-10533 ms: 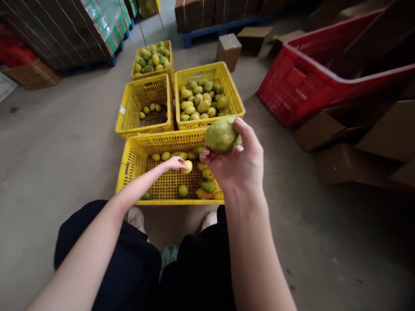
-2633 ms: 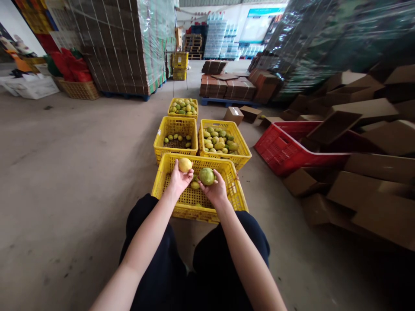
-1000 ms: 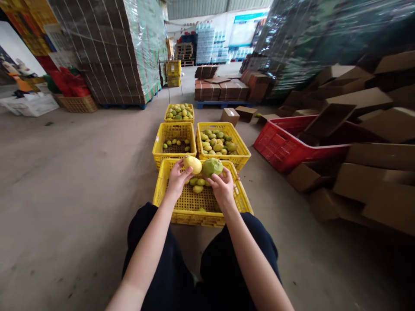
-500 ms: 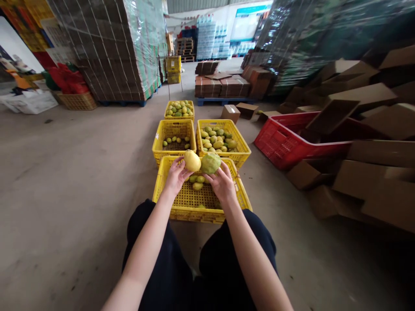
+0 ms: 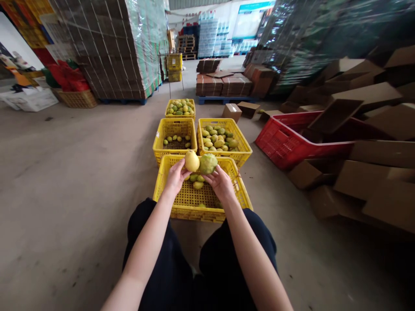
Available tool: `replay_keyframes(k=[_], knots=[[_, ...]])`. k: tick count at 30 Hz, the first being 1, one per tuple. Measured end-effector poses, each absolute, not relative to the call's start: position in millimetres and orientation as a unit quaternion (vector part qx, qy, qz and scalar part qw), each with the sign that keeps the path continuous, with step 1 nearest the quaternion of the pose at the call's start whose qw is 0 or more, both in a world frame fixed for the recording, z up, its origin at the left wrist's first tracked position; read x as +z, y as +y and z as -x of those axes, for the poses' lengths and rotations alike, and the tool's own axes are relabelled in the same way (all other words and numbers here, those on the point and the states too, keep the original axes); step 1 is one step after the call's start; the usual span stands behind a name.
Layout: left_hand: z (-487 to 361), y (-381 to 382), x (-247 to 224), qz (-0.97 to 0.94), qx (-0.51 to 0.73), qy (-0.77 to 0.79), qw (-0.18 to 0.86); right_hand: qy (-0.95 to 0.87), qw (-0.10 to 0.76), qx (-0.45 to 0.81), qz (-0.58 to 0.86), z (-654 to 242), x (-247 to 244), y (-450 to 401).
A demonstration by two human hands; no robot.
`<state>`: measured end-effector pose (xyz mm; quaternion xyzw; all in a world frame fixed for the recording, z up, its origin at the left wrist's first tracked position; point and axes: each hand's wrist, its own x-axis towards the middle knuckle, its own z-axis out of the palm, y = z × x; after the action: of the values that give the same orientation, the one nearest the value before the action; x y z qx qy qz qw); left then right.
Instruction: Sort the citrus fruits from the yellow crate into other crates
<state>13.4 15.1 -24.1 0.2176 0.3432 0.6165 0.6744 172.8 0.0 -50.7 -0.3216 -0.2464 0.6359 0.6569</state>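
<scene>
My left hand (image 5: 176,176) grips a smooth, rounded yellow fruit (image 5: 192,161) by its side and underside. Close beside it, my right hand (image 5: 223,183) holds a lumpy green fruit (image 5: 208,163) on its fingers. Both fruits are held up over the near yellow crate (image 5: 164,199); whether they touch is hard to tell. Inside that crate, a few green-yellow fruits (image 5: 198,185) lie below my hands, partly hidden by them. Which kind of fruit these are, I cannot tell for certain.
Beyond stand a yellow crate with several fruits (image 5: 157,144), a fuller one (image 5: 247,150) to its right, and another full crate (image 5: 166,113) behind. On the right are a red crate (image 5: 275,140) and heaped cardboard boxes (image 5: 379,183). Wrapped pallet stacks (image 5: 100,47) rise farther back.
The green fruit has shifted slightly left, towards the yellow one, and turned a little in my right hand. My left hand keeps its hold on the yellow fruit, almost unmoved.
</scene>
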Motion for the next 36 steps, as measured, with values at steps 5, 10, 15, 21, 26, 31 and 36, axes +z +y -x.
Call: replay_keyframes(k=[5,10,15,21,26,31,36], knots=[[-13.1,12.0,-23.3,-0.273,0.583,0.337,0.687,-0.296,0.646,0.623,0.326,-169.1,-50.7,-3.5],[-13.9,9.3,-23.5,-0.284,0.574,0.312,0.702,-0.317,0.650,0.604,0.335,-164.2,-49.7,-4.8],[-12.0,8.8,-22.2,-0.302,0.566,0.290,0.711,-0.310,0.659,0.601,0.328,-162.4,-47.4,-4.8],[-8.2,8.3,-23.4,-0.344,0.533,0.289,0.716,-0.298,0.677,0.589,0.325,-168.3,-50.9,-2.3],[-6.6,12.0,-32.0,-0.311,0.544,0.307,0.716,-0.303,0.680,0.588,0.318,-168.6,-51.8,-3.0],[-5.4,15.2,-38.6,-0.248,0.565,0.339,0.710,-0.316,0.662,0.592,0.333,-168.7,-53.7,-3.7],[-3.9,16.7,-37.4,-0.205,0.582,0.329,0.715,-0.296,0.665,0.591,0.347,-167.1,-58.3,-1.7]])
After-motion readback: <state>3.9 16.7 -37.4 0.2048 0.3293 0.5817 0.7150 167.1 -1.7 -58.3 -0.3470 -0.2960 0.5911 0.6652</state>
